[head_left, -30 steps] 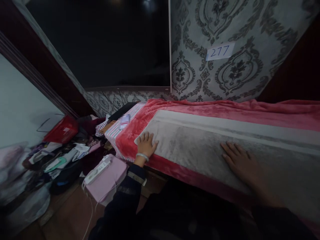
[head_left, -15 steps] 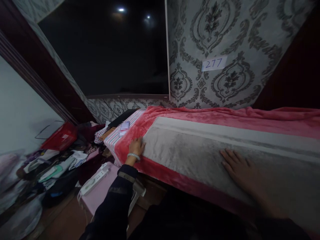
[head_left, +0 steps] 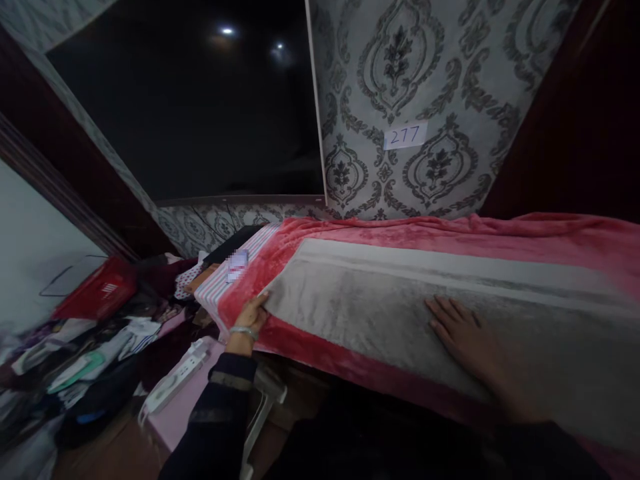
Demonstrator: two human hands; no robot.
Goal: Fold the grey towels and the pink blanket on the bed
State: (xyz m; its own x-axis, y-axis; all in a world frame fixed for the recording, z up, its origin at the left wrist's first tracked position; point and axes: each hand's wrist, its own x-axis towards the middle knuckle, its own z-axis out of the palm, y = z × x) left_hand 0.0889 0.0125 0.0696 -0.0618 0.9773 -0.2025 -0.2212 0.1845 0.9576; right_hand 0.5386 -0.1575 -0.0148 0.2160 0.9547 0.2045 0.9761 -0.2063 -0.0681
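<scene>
A long grey towel [head_left: 350,300] with a paler band along its far side lies spread over a red plush blanket [head_left: 320,343]. My left hand [head_left: 251,315], with a bracelet at the wrist, has its thumb and fingers closed on the towel's near left corner. That corner is drawn out to a point toward the hand. My right hand [head_left: 463,330] rests palm down on the grey towel, fingers stretched and slightly apart, holding nothing. Beneath the blanket's left edge shows a striped cloth [head_left: 213,287].
A small packet, blurred out [head_left: 237,265], lies on the striped cloth. At left are a power strip [head_left: 177,377] on a pink surface, a red bag [head_left: 95,287] and heaped clothes [head_left: 100,360]. A television [head_left: 200,107] hangs on the wall behind, beside a paper reading 277 [head_left: 406,136].
My left hand has closed on the towel's corner and pulled it left and slightly toward me. My right hand stays flat on the towel. The view has shifted a little right.
</scene>
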